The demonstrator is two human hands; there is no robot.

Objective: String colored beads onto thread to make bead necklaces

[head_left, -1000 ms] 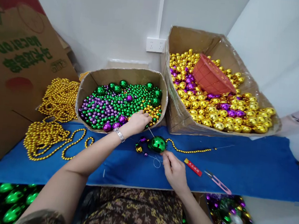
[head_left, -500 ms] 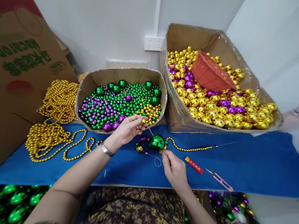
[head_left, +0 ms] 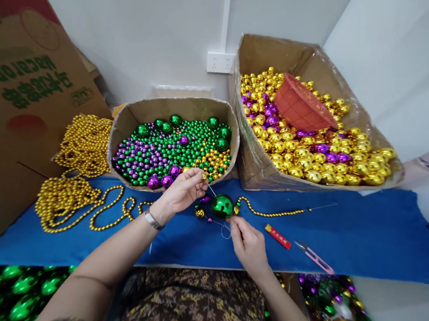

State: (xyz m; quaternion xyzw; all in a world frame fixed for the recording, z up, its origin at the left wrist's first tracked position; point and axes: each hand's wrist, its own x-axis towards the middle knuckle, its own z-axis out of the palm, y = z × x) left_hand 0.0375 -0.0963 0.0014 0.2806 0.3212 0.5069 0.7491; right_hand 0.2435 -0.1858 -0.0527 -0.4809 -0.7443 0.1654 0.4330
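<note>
A small gold bead (head_left: 204, 177) is pinched between the thumb and forefinger of my left hand (head_left: 183, 190). From it a thin straight line, thread or needle, slants down to a large shiny green ball (head_left: 222, 206) just above the blue cloth. My right hand (head_left: 248, 239) is closed with its fingertips at the ball's lower right side; what they pinch is too small to make out. Beyond the ball runs a strand of gold beads (head_left: 278, 213) with thread trailing from its end. Left of the ball are a purple bead (head_left: 205, 199) and a gold ball (head_left: 200, 213).
Behind stand a carton rim (head_left: 178, 98) around green, purple and gold beads, and a larger carton (head_left: 254, 162) of gold balls with a red basket (head_left: 304, 104). Gold bead strands (head_left: 67, 193) lie left. A red-yellow packet (head_left: 278, 237) and pink thread snips (head_left: 315, 258) lie right on the blue cloth (head_left: 375, 238).
My left hand with the gold bead has dropped slightly toward the green ball. The ball and my right hand have shifted a little left.
</note>
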